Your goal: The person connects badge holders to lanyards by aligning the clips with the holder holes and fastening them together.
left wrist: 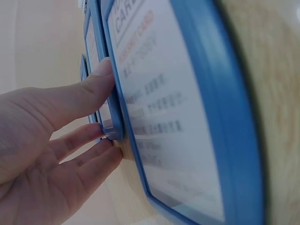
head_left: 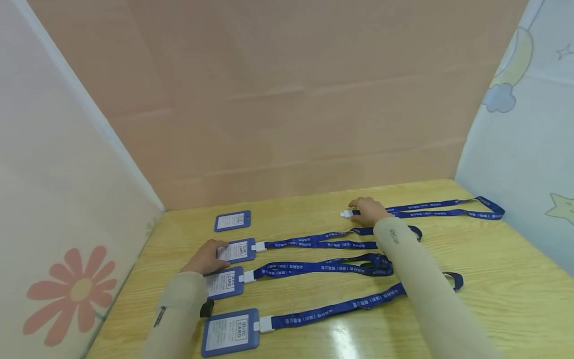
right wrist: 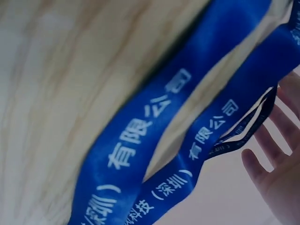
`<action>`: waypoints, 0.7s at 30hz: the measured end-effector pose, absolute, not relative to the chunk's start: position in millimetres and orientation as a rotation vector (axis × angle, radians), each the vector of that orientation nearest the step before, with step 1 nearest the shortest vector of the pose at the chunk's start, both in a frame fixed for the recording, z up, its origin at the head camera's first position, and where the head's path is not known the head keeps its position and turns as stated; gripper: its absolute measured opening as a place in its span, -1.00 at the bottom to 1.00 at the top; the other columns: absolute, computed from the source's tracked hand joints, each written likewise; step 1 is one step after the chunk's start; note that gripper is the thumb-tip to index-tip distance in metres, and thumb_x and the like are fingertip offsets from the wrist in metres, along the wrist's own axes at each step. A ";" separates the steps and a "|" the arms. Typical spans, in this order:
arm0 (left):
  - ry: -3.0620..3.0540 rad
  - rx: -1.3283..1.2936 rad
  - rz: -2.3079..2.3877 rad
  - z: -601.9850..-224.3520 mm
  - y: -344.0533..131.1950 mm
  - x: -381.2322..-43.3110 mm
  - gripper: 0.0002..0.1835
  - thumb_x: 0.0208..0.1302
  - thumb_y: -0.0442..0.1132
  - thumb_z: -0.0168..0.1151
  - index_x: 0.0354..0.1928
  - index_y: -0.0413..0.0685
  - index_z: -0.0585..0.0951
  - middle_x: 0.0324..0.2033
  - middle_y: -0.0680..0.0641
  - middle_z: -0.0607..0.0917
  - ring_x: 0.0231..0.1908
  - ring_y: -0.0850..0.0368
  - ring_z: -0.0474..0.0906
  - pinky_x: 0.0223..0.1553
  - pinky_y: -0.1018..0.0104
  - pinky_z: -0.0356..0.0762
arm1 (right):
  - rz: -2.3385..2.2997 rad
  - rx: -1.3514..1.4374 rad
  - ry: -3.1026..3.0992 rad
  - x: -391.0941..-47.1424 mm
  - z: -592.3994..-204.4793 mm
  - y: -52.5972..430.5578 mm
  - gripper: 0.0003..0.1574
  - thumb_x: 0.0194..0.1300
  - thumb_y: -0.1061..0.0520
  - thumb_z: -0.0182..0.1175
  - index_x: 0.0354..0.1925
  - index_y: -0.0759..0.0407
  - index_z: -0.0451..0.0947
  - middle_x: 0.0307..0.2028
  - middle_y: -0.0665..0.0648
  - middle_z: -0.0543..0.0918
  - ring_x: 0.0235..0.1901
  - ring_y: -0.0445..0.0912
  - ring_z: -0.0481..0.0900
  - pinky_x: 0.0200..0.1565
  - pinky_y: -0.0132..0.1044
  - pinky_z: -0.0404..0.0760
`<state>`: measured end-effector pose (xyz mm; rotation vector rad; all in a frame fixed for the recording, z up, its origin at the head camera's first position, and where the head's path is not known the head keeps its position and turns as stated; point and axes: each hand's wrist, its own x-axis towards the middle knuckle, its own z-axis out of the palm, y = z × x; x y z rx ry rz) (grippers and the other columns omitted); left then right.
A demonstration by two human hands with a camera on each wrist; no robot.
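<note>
My left hand [head_left: 207,258] grips the left end of a blue ID card holder [head_left: 237,251], second from the back. In the left wrist view its thumb [left wrist: 101,77] lies along one long edge, with the fingertips by the bottom corner. Close beside it, nearer me, is another card holder [left wrist: 168,108]. My right hand [head_left: 368,211] is over the clip end of the farthest blue lanyard [head_left: 430,205], near its white clip [head_left: 347,214]. In the right wrist view, the right hand's fingers are spread and the thumb stands apart from the lanyard.
A card holder [head_left: 232,221] without a lanyard lies at the back left. Nearer me, a card holder [head_left: 230,333] with its lanyard [head_left: 341,310] lies across the wooden table [head_left: 148,309]. Patterned side walls [head_left: 58,149] and a tan back wall [head_left: 287,99] enclose the table.
</note>
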<state>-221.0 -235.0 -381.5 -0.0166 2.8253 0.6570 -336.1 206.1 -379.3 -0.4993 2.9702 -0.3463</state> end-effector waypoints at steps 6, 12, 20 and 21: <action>2.812 -0.014 0.669 -380.1 -238.0 -223.1 -0.38 0.09 -0.28 0.34 0.22 -0.25 0.41 0.19 -0.32 0.44 0.21 -0.27 0.35 0.25 -0.16 0.30 | -0.362 -0.543 2.971 -344.9 -388.9 209.1 -0.51 0.23 0.07 0.22 0.10 0.24 0.49 0.02 0.29 0.60 -0.02 0.16 0.56 0.02 0.09 0.54; 2.802 -0.026 0.675 -378.3 -237.0 -223.5 -0.39 0.06 -0.28 0.36 0.19 -0.25 0.44 0.17 -0.32 0.45 0.17 -0.26 0.38 0.24 -0.16 0.32 | -0.375 -0.538 2.970 -343.5 -389.2 212.1 -0.56 0.24 0.08 0.21 0.05 0.24 0.52 -0.02 0.27 0.61 -0.08 0.11 0.57 0.00 0.07 0.55; 2.761 -0.064 0.678 -376.5 -225.0 -226.1 -0.36 0.06 -0.26 0.36 0.22 -0.20 0.41 0.21 -0.27 0.42 0.18 -0.18 0.37 0.27 -0.15 0.28 | -0.368 -0.422 2.986 -331.2 -385.2 226.8 -0.62 0.27 0.08 0.18 0.01 0.23 0.51 -0.07 0.26 0.64 -0.26 -0.01 0.53 -0.05 0.06 0.55; 2.765 -0.051 0.668 -376.0 -224.1 -226.7 -0.36 0.06 -0.27 0.36 0.22 -0.20 0.41 0.20 -0.28 0.43 0.17 -0.19 0.38 0.27 -0.15 0.29 | -0.372 -0.412 2.985 -330.5 -384.3 228.6 -0.62 0.27 0.09 0.18 0.00 0.24 0.51 -0.07 0.26 0.64 -0.27 0.00 0.53 -0.05 0.07 0.55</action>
